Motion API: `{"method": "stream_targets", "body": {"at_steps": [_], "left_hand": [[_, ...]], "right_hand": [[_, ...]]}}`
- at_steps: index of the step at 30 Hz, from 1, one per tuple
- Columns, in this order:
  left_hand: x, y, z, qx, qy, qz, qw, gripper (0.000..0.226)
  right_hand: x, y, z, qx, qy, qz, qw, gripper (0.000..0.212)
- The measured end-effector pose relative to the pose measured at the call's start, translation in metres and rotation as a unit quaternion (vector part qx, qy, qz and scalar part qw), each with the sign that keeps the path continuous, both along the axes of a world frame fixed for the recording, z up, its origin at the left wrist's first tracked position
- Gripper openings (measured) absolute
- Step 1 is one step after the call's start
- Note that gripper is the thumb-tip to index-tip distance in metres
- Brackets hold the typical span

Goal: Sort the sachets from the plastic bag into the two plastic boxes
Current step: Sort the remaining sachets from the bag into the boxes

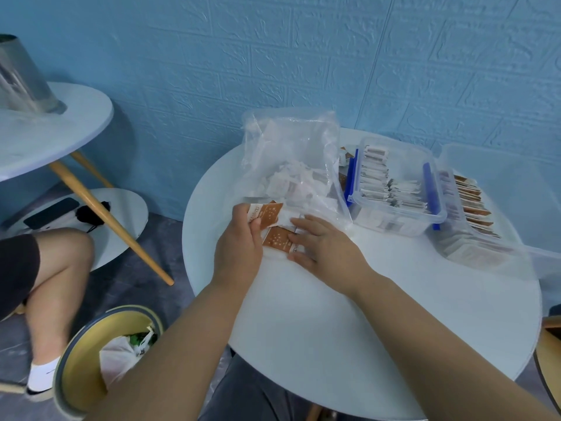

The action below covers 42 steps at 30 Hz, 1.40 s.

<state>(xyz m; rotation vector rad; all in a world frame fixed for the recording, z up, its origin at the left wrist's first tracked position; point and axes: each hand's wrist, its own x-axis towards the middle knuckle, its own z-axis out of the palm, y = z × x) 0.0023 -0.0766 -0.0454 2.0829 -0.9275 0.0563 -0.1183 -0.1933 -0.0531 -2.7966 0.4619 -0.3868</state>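
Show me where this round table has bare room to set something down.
Bare: the near half of the round table, from the left hand and right hand to its edge. Crowded: the far side, with plastic bag, blue-clipped box and larger box.

1. Round white counter [364,314] is carrying every item listed below.
2. Clear plastic bag [291,153] is slumping on the far left part, with white sachets showing through it.
3. Clear box with blue clips [397,221] is sitting just right of the bag, holding rows of white sachets.
4. Larger clear box [491,168] is sitting at the right edge, holding brown-edged sachets.
5. Brown sachet [277,238] is lying flat in front of the bag.
6. Loose sachets [344,156] are showing between the bag and the clipped box.
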Motion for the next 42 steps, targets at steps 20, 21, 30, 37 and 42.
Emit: {"method": "stream_targets", "body": {"at_steps": [20, 21, 30, 37, 42], "left_hand": [[0.003, 0.004, -0.005, -0.096, 0.033, -0.076, 0.992, 0.024], [0.001, 0.003, -0.005, -0.109, 0.031, -0.095, 0.989, 0.024], [-0.055, -0.025, 0.010, -0.204, 0.226, -0.192, 0.933, 0.023], [-0.096, -0.050, 0.005, -0.112, 0.208, -0.273, 0.933, 0.030], [-0.104, -0.062, -0.008, -0.059, 0.138, -0.263, 0.953, 0.034]], "right_hand": [[-0.008, 0.011, 0.012, 0.226, -0.179, -0.042, 0.957, 0.015], [-0.008, 0.010, 0.015, 0.251, -0.193, -0.050, 0.947, 0.013], [-0.037, -0.004, 0.026, 0.260, -0.293, -0.107, 0.914, 0.019], [-0.098, -0.018, 0.019, 0.176, -0.274, -0.187, 0.927, 0.029], [-0.117, -0.022, 0.003, 0.205, -0.285, -0.225, 0.909, 0.052]]}}
